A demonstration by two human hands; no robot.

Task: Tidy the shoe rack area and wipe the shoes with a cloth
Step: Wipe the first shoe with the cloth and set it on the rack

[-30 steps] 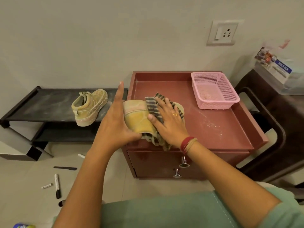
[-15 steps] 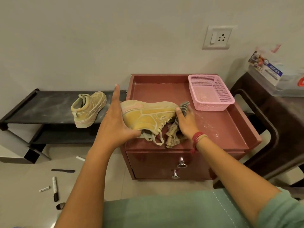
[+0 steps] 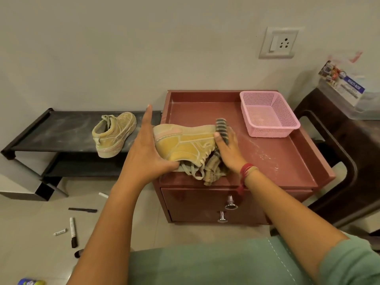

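A yellow high-top shoe (image 3: 185,144) lies on its side at the front left of the red cabinet top (image 3: 273,159), laces hanging over the edge. My left hand (image 3: 145,149) holds its heel end, fingers pointing up. My right hand (image 3: 227,148) presses a striped cloth (image 3: 222,128) against the shoe's toe end, and more of the cloth bunches under my wrist. A second, dusty shoe (image 3: 114,135) stands on the top shelf of the black shoe rack (image 3: 51,132) to the left.
A pink mesh basket (image 3: 269,114) sits at the cabinet's back right. A dark chair (image 3: 337,145) stands to the right with a plastic box on it. Markers (image 3: 73,231) and small items lie on the floor by the rack. The cabinet has two metal knobs (image 3: 230,202).
My right hand with the cloth has slid from the shoe's middle toward its toe end, uncovering the shoe's side. My left hand keeps holding the heel.
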